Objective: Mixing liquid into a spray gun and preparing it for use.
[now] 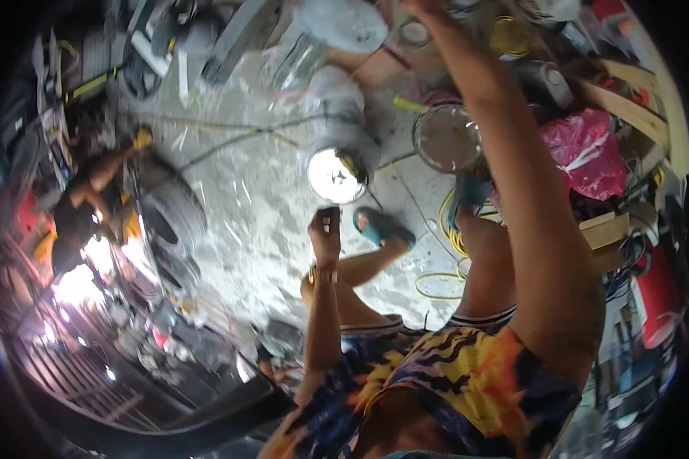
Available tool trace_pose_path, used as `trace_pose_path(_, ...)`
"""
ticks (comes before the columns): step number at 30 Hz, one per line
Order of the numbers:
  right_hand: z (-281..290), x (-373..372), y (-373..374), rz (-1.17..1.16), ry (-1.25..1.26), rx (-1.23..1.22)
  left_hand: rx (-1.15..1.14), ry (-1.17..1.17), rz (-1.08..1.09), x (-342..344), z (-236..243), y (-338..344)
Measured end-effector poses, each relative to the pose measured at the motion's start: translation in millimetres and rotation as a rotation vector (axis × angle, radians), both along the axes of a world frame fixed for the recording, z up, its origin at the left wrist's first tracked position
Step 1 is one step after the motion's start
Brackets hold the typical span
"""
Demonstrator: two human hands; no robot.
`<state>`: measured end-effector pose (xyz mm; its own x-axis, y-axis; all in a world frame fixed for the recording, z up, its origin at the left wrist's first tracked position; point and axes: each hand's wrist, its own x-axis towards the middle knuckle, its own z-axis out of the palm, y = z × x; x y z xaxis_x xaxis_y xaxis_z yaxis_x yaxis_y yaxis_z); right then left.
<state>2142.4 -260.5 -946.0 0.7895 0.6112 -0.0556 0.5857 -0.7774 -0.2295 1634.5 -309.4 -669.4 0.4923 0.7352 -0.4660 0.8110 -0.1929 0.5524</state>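
Observation:
My left hand (326, 234), with a bracelet at the wrist, is raised in front of me with its fingers closed. A small dark piece with pale squares shows at the fist, too small to name. Just beyond it stands a round, glaring white lamp-like disc (331, 182) on a grey cylindrical body. My right arm stretches far forward, past a round bucket (439, 145) with greyish contents. At the top edge my right hand (419, 6) is mostly cut off, so its fingers and anything in them are hidden.
On the right lie a pink plastic bag (589, 157), wooden boards (620, 103), a red cylinder (657, 294) and coiled yellow cable (453, 229). Another person (92, 187) works at the left near bright lights, beside a tyre (174, 210). Cables cross the concrete floor (241, 245).

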Motion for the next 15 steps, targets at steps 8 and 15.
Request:
trace_pose_path(8, 119.0, -51.3, -87.9, 0.086, 0.156, 0.09, 0.08, 0.009, 0.046, 20.9, -70.5, -8.1)
trace_pose_path(15, 184.0, -86.4, -136.5, 0.091, 0.036, 0.301, -0.085, 0.234, 0.118, 56.3, -105.9, -18.7)
